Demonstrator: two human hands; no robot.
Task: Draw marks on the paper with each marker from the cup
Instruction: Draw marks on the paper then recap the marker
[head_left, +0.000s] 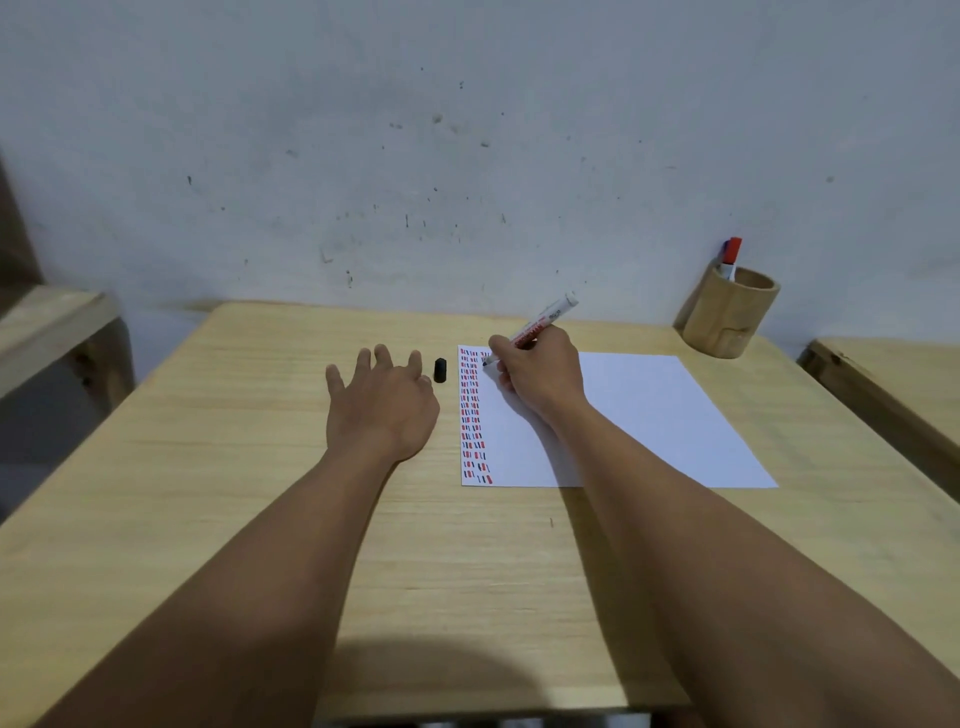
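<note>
A white paper (639, 421) lies on the wooden table (260, 467), with columns of short red and black marks down its left edge. My right hand (540, 371) grips a white marker (545, 319) whose black tip touches the paper near the top left corner. My left hand (382, 400) rests flat on the table left of the paper, fingers spread, holding nothing. A black marker cap (440, 370) stands between my left hand and the paper. A wooden cup (727, 317) at the back right holds markers with red and blue caps (731, 254).
A stained grey wall rises right behind the table. Wooden furniture (52, 332) stands to the left of the table, and another wooden surface (893, 374) to the right.
</note>
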